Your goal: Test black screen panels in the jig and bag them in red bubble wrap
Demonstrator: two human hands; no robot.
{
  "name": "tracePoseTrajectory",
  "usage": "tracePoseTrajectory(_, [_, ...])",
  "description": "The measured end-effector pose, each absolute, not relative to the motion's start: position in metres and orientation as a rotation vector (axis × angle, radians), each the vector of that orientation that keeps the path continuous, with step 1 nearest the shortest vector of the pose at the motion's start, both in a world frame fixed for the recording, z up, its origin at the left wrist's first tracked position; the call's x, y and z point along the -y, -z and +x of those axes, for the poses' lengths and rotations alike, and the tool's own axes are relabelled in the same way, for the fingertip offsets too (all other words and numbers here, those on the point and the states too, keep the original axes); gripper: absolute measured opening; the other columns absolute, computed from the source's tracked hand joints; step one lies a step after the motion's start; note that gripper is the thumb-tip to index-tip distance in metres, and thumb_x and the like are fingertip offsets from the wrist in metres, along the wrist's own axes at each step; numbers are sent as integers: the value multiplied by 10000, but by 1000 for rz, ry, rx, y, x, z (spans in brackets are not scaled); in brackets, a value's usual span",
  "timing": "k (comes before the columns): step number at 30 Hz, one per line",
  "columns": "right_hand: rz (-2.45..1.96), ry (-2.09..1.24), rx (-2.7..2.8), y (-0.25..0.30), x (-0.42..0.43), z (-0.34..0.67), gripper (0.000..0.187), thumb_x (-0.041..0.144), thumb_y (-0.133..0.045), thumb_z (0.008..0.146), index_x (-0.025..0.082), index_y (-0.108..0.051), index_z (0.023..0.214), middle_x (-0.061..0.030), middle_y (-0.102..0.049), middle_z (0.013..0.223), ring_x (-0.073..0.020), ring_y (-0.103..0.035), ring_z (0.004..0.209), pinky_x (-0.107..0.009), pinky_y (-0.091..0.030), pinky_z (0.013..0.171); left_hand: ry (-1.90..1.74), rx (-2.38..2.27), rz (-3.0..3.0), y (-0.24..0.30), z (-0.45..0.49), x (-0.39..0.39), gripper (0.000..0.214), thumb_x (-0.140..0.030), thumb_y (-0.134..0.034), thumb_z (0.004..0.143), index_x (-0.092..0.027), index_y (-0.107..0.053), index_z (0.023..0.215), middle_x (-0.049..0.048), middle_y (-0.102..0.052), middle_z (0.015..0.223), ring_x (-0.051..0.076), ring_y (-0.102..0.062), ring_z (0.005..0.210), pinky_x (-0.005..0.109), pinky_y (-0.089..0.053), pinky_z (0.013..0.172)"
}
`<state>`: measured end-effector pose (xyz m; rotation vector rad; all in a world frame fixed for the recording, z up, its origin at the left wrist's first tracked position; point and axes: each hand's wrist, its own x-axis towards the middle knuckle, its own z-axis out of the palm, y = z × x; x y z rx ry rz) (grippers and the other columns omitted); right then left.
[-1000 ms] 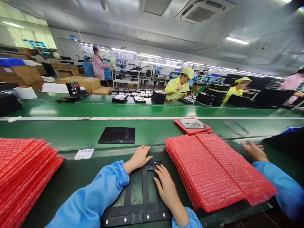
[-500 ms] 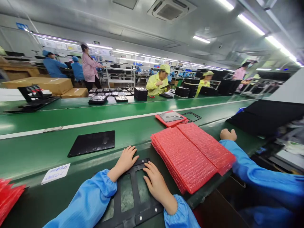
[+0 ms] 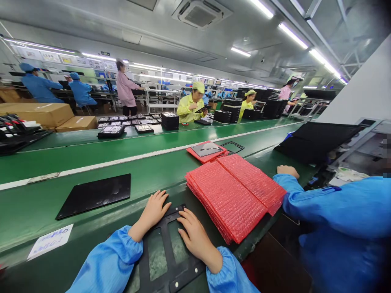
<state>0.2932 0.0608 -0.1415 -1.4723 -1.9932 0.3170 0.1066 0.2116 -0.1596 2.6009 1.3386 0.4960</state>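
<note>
A black frame with rectangular openings and white round spots (image 3: 164, 244) lies on the green bench before me. My left hand (image 3: 152, 211) rests on its far left edge, fingers stretched out and apart. Across the far right part of the same frame lies my right hand (image 3: 195, 238), its fingers also extended and loosely spread. Neither hand grips anything. Just right of my right hand is a stack of red bubble-wrap bags (image 3: 232, 195). To the left of my left hand, a flat black panel (image 3: 97, 194) lies on the bench.
A co-worker's blue sleeve (image 3: 332, 207) and hand (image 3: 288, 171) are at the right, beyond the bags. Farther back lie a grey plate (image 3: 208, 149) on red bags and a thin black frame (image 3: 233, 147). A handwritten paper label (image 3: 51, 241) is at left.
The camera view has turned slightly to the right, so most things sit farther left. My hands stay on the black frame. More of the co-worker at right shows.
</note>
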Motion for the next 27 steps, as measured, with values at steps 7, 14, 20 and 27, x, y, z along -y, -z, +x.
tracePoseTrajectory(7, [-1427,-307,1962,147,-61,294,361,127,-569,870,209,-636,1214,-109,-586,1384,-266,-434,1389,-508,-418,1120,-524,-1336,2605,161,106,-211,478,-465,-428,957,-218,-583,1336,103,-508,1479,308,-385,1408,551,-300,1151])
tracePoseTrajectory(14, [-1426,-337,1932,152,-63,295,343,135,-595,860,208,-643,1192,-100,-591,1376,-248,-436,1386,-479,-408,1131,-522,-1337,2607,161,107,-210,474,-460,-436,956,-218,-580,1337,100,-505,1482,307,-385,1408,547,-297,1154])
tracePoseTrajectory(20, [-1432,-354,1935,152,-64,296,314,143,-601,859,210,-655,1162,-101,-584,1381,-261,-429,1389,-488,-403,1128,-499,-1344,2607,159,107,-210,492,-460,-426,962,-186,-575,1343,110,-495,1488,320,-375,1414,545,-294,1157])
tracePoseTrajectory(27, [-1469,-362,1973,146,-62,295,329,138,-603,857,190,-649,1178,-109,-567,1402,-264,-406,1402,-485,-386,1139,-485,-1338,2611,158,107,-209,484,-457,-421,965,-197,-573,1344,102,-495,1489,314,-374,1414,544,-300,1155])
